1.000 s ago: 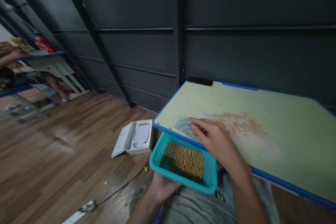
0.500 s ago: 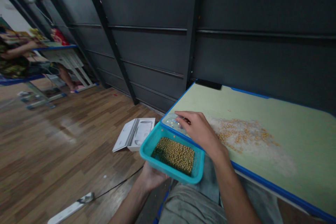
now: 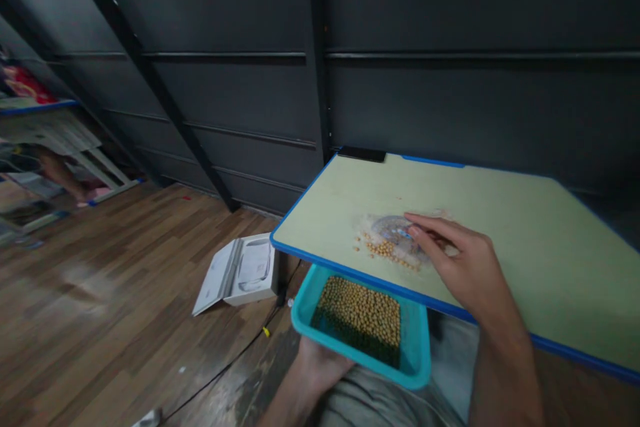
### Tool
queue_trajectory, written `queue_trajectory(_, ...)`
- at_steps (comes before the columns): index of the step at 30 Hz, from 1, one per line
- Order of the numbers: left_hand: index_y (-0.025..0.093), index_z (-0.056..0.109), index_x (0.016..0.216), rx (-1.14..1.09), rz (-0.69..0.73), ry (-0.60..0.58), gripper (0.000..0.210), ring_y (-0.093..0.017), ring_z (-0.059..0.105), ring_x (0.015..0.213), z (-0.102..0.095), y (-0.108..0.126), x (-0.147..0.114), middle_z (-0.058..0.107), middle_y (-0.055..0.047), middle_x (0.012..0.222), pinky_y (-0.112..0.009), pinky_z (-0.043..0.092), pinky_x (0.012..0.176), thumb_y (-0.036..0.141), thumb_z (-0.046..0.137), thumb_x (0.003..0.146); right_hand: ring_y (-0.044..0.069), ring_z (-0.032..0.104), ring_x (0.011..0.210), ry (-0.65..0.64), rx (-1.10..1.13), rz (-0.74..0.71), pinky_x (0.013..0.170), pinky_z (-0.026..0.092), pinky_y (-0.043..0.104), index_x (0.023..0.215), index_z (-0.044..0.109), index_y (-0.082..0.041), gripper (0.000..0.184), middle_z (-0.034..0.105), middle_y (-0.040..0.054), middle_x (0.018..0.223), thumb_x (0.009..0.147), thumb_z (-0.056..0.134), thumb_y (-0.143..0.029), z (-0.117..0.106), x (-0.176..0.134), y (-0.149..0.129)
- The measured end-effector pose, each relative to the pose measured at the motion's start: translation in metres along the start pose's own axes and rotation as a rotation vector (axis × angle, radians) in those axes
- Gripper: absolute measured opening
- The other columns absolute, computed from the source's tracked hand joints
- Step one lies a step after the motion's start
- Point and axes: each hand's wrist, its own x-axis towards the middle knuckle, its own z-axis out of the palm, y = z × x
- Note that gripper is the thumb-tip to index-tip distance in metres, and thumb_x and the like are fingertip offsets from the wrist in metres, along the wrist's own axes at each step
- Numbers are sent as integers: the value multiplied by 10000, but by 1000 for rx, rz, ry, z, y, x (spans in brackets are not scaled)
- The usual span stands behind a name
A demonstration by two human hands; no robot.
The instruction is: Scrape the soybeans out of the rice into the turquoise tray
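From below, my left hand point(image 3: 320, 361) grips a teal plastic basket point(image 3: 417, 347), tilted slightly under the table's front edge. Many tan soybeans point(image 3: 367, 307) lie inside it. My right hand point(image 3: 457, 250) pinches a clear plastic protractor point(image 3: 389, 225) between thumb and fingers, low over the tabletop. Loose soybeans point(image 3: 383, 249) and whitish grains point(image 3: 364, 221) lie under and beside the protractor. The rest of that pile is hidden behind my right hand.
The pale green table point(image 3: 330, 207) has a raised blue edge. A black flat object point(image 3: 363, 154) lies at its back left corner. An open white box point(image 3: 250, 273) and a black cable point(image 3: 235, 357) are on the wooden floor. Someone's leg point(image 3: 63, 173) shows at another table.
My right hand has moved the protractor from the table's left corner rightward to the pile. The basket has come under the front edge. My view has turned right.
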Motion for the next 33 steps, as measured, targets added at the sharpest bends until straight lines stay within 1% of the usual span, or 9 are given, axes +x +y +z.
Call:
queue_trajectory(2,180,700,1155,9,-7,-10,423,-320,570,1288,2,-16,7,790,-101,1128,-522,378,1138,467,552,881,266,710,1055,11,-10,7,937,548,469,1120,752,-255,238,758,62,1162,937,601,-271,-8,-8,4)
queue_trajectory(4,237,676,1205,14,-12,-24,392,-302,558,1304,4,-30,14,798,-73,1105,-505,370,1150,414,587,867,258,711,1054,7,-16,14,949,542,467,1115,754,-253,235,760,61,1157,938,598,-262,-12,-13,6)
queue_trajectory(9,234,616,1293,-18,-85,-118,488,-304,513,1348,9,-49,25,768,-83,1191,-524,343,1160,470,539,872,231,714,1037,-27,29,11,957,536,438,1120,753,-267,240,768,43,1136,943,592,-253,-6,-14,6)
queue_trajectory(11,238,608,1305,8,-88,-131,509,-314,503,1354,11,-49,27,777,-84,1171,-529,348,1153,462,568,850,221,711,1035,-45,58,-5,955,534,430,1132,749,-276,252,767,36,1136,949,579,-243,-2,-13,5)
queue_trajectory(15,271,621,1296,85,-60,-75,523,-346,535,1310,12,-42,27,803,-69,1092,-548,376,1128,417,647,794,205,701,1039,-59,78,-22,953,529,405,1153,742,-270,268,761,36,1146,960,561,-225,3,-12,3)
queue_trajectory(21,274,602,1318,40,-85,-46,492,-371,603,1233,13,-39,29,798,-79,1098,-630,373,1110,370,583,836,205,701,1007,-62,84,-30,919,534,404,1151,744,-292,272,765,27,1115,959,562,-230,5,-11,3)
queue_trajectory(23,309,583,1339,75,-83,-43,532,-390,603,1232,15,-38,29,791,-65,1123,-646,381,1098,384,609,813,205,703,998,-73,86,-36,903,538,399,1150,745,-295,272,767,25,1107,959,562,-229,5,-11,2)
queue_trajectory(27,423,551,1350,149,-81,-41,621,-387,566,1281,20,-35,29,748,0,1237,-590,427,1081,498,664,744,200,699,1001,-80,93,-47,897,536,392,1156,742,-296,274,766,23,1109,962,566,-215,5,-11,2)
queue_trajectory(33,330,497,1393,155,-65,-36,668,-346,531,1311,26,-33,28,622,-85,1412,-640,343,1136,591,621,791,182,695,1019,-111,111,-59,930,525,370,1160,740,-281,268,765,14,1122,956,588,-197,3,-11,0)
